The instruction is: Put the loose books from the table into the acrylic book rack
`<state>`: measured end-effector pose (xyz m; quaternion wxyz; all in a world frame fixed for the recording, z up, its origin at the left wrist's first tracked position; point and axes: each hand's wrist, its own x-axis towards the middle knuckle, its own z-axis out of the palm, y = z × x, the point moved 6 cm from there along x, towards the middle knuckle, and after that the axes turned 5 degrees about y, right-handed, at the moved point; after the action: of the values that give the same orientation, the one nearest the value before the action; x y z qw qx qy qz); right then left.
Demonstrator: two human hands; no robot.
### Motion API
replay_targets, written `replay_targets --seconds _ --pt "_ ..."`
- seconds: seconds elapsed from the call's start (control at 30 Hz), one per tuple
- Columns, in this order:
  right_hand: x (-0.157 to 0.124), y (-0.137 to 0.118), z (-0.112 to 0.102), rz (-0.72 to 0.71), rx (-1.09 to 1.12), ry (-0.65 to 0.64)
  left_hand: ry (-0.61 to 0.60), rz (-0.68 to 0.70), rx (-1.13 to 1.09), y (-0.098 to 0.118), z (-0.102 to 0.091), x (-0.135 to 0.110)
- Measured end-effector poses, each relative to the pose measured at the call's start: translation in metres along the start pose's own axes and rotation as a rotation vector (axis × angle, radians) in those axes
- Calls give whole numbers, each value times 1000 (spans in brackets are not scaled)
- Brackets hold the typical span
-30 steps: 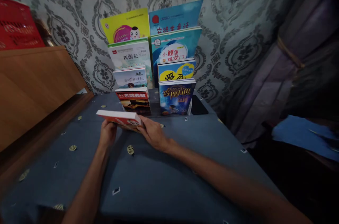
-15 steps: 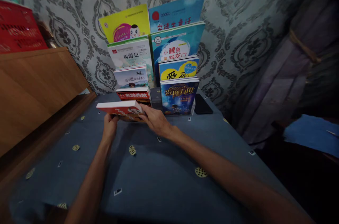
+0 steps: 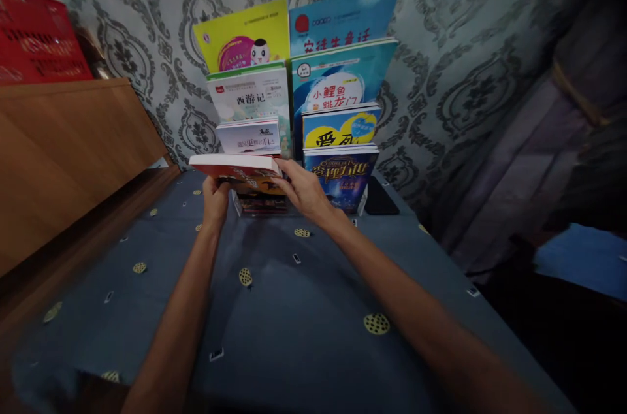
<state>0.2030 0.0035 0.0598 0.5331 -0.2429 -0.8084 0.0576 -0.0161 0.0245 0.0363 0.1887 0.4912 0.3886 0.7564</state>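
Observation:
Both my hands grip a red-covered book (image 3: 245, 177), tilted with its white page edge facing up. My left hand (image 3: 214, 200) is closed on its lower left side, and my right hand (image 3: 304, 189) pinches its right end. Just behind it, books stand in tiers in a clear rack (image 3: 238, 205). A book with a pale blue cover (image 3: 249, 138) and a grey-green book (image 3: 252, 97) rise behind the held one, with a yellow book (image 3: 245, 35) at the back. In the right column, a dark blue book (image 3: 341, 180) stands in front.
A black flat object (image 3: 382, 197) lies right of the rack. The blue patterned cloth (image 3: 274, 329) covers the table. At left stands a wooden cabinet (image 3: 73, 159) with a red box (image 3: 39, 38) on top. A curtain (image 3: 529, 166) hangs at right.
The red-covered book has been raised in both hands, now hiding the front red book of the left column. The whole view has shifted slightly.

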Motion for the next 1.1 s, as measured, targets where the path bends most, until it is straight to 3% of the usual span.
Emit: replay_targets --seconds 0.37,0.63,0.93,1.1 --pt "-4 16 10 112 -101 -80 -46 -71 5 -30 -8 -7" --pt "-5 31 12 202 -133 -40 -93 26 107 -33 -5 -6" --pt "-9 46 24 346 -283 -173 -59 96 333 -33 -12 -14" --pt "-14 49 27 362 -292 -109 -90 147 400 -34 -13 -15"
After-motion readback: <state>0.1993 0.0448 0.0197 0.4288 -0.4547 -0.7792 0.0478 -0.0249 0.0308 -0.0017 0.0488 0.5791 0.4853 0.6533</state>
